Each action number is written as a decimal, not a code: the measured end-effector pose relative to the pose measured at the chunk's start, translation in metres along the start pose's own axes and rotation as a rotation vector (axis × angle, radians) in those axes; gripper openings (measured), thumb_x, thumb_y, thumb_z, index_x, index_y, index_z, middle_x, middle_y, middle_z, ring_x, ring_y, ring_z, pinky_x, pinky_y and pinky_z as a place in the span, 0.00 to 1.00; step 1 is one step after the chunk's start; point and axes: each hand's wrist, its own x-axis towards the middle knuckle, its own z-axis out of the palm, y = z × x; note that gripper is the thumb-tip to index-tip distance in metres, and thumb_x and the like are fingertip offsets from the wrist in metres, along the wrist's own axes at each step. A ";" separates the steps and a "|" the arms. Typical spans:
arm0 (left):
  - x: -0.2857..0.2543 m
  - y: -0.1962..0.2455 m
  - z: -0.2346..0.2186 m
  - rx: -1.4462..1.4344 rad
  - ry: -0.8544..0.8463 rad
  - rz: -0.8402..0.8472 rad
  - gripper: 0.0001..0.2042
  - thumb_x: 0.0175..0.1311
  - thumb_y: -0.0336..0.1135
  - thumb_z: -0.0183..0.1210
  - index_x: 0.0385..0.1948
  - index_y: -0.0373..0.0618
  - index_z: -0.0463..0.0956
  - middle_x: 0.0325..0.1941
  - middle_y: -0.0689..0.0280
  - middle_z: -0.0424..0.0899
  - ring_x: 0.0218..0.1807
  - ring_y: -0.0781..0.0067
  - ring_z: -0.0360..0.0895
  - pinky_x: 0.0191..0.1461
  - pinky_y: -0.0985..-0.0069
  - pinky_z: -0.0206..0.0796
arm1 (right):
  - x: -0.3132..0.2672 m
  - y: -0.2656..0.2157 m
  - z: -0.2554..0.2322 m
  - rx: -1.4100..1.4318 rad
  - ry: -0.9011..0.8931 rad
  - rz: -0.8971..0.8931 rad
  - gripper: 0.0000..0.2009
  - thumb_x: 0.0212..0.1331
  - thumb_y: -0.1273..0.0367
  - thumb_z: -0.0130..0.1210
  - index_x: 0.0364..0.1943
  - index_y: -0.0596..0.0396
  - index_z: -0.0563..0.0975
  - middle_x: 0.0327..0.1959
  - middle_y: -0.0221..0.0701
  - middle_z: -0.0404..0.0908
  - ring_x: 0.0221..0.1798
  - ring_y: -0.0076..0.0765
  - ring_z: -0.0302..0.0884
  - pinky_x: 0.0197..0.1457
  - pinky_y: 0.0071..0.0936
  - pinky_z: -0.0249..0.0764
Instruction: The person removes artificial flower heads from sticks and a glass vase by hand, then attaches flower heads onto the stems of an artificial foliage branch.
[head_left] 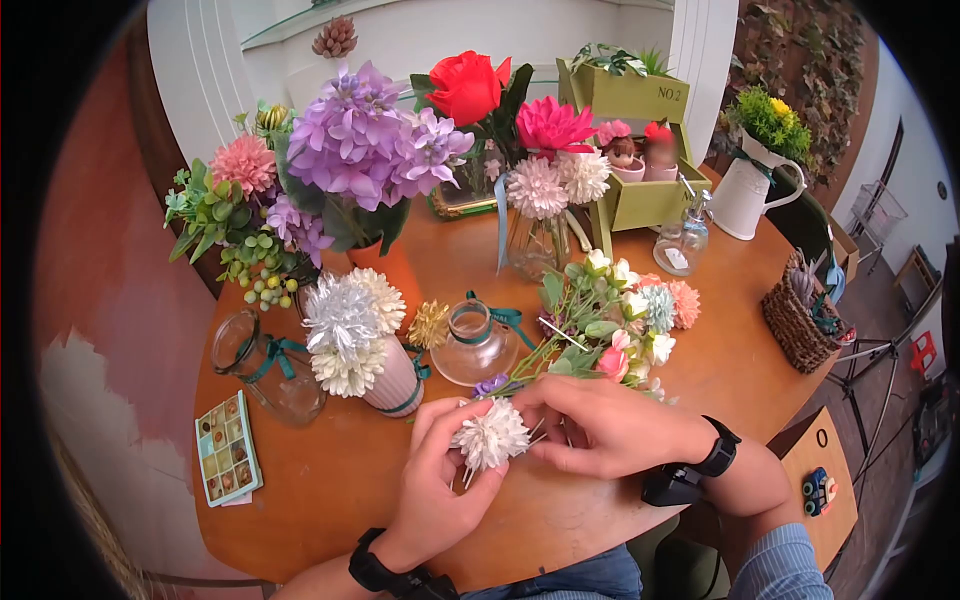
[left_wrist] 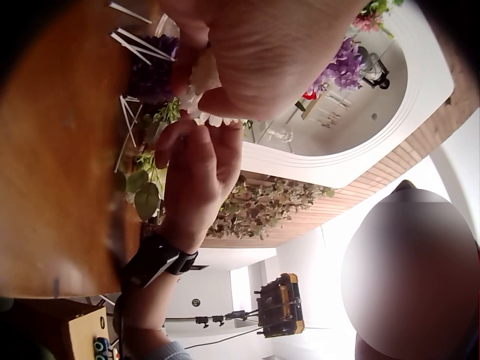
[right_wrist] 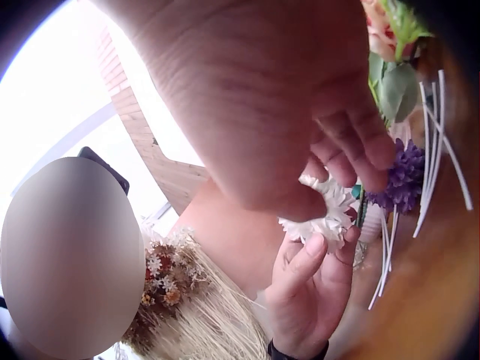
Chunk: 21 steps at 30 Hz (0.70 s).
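A white artificial flower [head_left: 492, 436] with many ruffled petals is between the two hands, low over the table. My left hand [head_left: 440, 482] holds it from the left, thumb in front and fingers behind. From the other side, my right hand [head_left: 605, 428] pinches the petals at its edge with curled fingers, as the right wrist view shows. Thin white sticks [right_wrist: 431, 154] lie on the table beside the hands. Behind them is a purple flower [right_wrist: 405, 176]. A bunch of artificial flowers [head_left: 610, 335] in pink, white and blue lies just beyond my right hand.
A ribboned glass vase [head_left: 470, 350] stands beyond the hands; a pink ribbed vase [head_left: 397, 385] and a glass jar [head_left: 290, 385] stand left. A sectioned box [head_left: 228, 450] lies at the left edge, a wicker basket [head_left: 800, 320] at the right. Larger flower arrangements [head_left: 350, 140] line the back.
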 end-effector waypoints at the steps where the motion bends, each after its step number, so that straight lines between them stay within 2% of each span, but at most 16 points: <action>1: -0.001 -0.001 0.001 -0.001 -0.001 0.001 0.28 0.59 0.14 0.59 0.63 0.33 0.66 0.63 0.60 0.59 0.65 0.65 0.70 0.67 0.71 0.69 | 0.001 0.001 0.002 -0.002 0.000 0.001 0.22 0.61 0.66 0.62 0.56 0.58 0.70 0.39 0.36 0.76 0.31 0.43 0.80 0.36 0.39 0.77; 3: -0.002 -0.003 0.002 -0.061 -0.047 0.027 0.31 0.60 0.13 0.57 0.68 0.32 0.59 0.65 0.59 0.57 0.69 0.62 0.67 0.70 0.69 0.67 | 0.003 0.004 0.010 0.017 0.091 -0.192 0.30 0.61 0.62 0.65 0.64 0.55 0.66 0.41 0.35 0.75 0.35 0.39 0.80 0.38 0.35 0.77; 4: -0.002 -0.003 0.003 -0.062 -0.050 0.028 0.31 0.60 0.13 0.57 0.68 0.32 0.59 0.65 0.59 0.57 0.69 0.62 0.67 0.70 0.69 0.67 | 0.002 0.004 0.012 0.004 0.087 -0.145 0.30 0.60 0.63 0.67 0.62 0.59 0.68 0.45 0.38 0.77 0.47 0.38 0.78 0.49 0.32 0.76; 7: -0.003 0.001 0.003 -0.063 -0.138 0.002 0.34 0.60 0.15 0.57 0.70 0.30 0.54 0.67 0.56 0.55 0.70 0.59 0.66 0.72 0.66 0.66 | 0.003 0.012 0.013 -0.148 0.182 -0.211 0.29 0.58 0.61 0.69 0.59 0.60 0.71 0.46 0.38 0.78 0.45 0.40 0.79 0.47 0.31 0.76; 8: -0.006 0.002 0.003 0.026 -0.188 0.006 0.35 0.60 0.16 0.58 0.71 0.31 0.53 0.68 0.55 0.54 0.70 0.58 0.66 0.72 0.65 0.66 | 0.002 0.011 0.006 -0.168 0.232 -0.289 0.24 0.61 0.60 0.66 0.56 0.59 0.74 0.42 0.40 0.78 0.38 0.41 0.81 0.37 0.33 0.77; 9: -0.007 0.003 0.003 0.114 -0.234 0.009 0.36 0.60 0.17 0.58 0.71 0.31 0.52 0.69 0.53 0.54 0.70 0.56 0.66 0.73 0.64 0.65 | 0.000 0.010 0.001 -0.169 0.232 -0.289 0.24 0.61 0.60 0.66 0.56 0.59 0.74 0.42 0.40 0.78 0.38 0.41 0.81 0.37 0.33 0.77; 12: -0.005 0.006 0.004 0.078 -0.254 0.067 0.38 0.59 0.19 0.61 0.72 0.33 0.52 0.69 0.52 0.55 0.68 0.56 0.68 0.68 0.64 0.69 | -0.004 -0.001 -0.009 -0.131 0.469 -0.210 0.16 0.59 0.65 0.66 0.45 0.60 0.79 0.34 0.38 0.79 0.36 0.39 0.80 0.37 0.31 0.74; 13: -0.004 0.007 0.004 0.057 -0.266 0.071 0.38 0.58 0.19 0.61 0.72 0.34 0.52 0.68 0.52 0.55 0.67 0.57 0.69 0.66 0.65 0.71 | -0.002 -0.002 -0.012 -0.177 0.580 -0.217 0.15 0.59 0.65 0.66 0.44 0.61 0.78 0.33 0.37 0.77 0.34 0.39 0.78 0.37 0.32 0.72; 15: -0.004 0.005 0.002 0.061 -0.256 0.068 0.39 0.56 0.16 0.60 0.72 0.36 0.53 0.69 0.54 0.56 0.66 0.57 0.69 0.65 0.63 0.70 | -0.001 0.003 -0.024 -0.265 0.684 -0.172 0.13 0.59 0.67 0.65 0.40 0.62 0.78 0.31 0.37 0.75 0.33 0.38 0.76 0.36 0.33 0.70; 17: -0.003 0.003 -0.001 0.094 -0.211 0.062 0.36 0.55 0.16 0.60 0.70 0.35 0.57 0.67 0.54 0.58 0.64 0.60 0.71 0.63 0.65 0.71 | -0.005 0.010 -0.037 -0.274 0.690 -0.129 0.11 0.60 0.68 0.64 0.37 0.63 0.77 0.31 0.37 0.74 0.31 0.36 0.75 0.34 0.33 0.70; 20: -0.001 0.003 -0.002 0.080 -0.190 0.072 0.34 0.55 0.16 0.60 0.67 0.35 0.60 0.66 0.54 0.60 0.62 0.62 0.72 0.61 0.68 0.72 | -0.005 0.003 -0.043 -0.122 0.762 0.107 0.11 0.61 0.67 0.63 0.36 0.62 0.76 0.31 0.38 0.74 0.28 0.36 0.76 0.32 0.33 0.70; 21: -0.001 0.003 -0.002 0.079 -0.198 0.075 0.34 0.55 0.16 0.60 0.67 0.35 0.60 0.66 0.54 0.60 0.62 0.62 0.72 0.61 0.68 0.72 | -0.006 0.004 -0.044 -0.125 0.770 0.110 0.11 0.61 0.67 0.63 0.36 0.62 0.76 0.31 0.38 0.74 0.28 0.36 0.76 0.32 0.33 0.70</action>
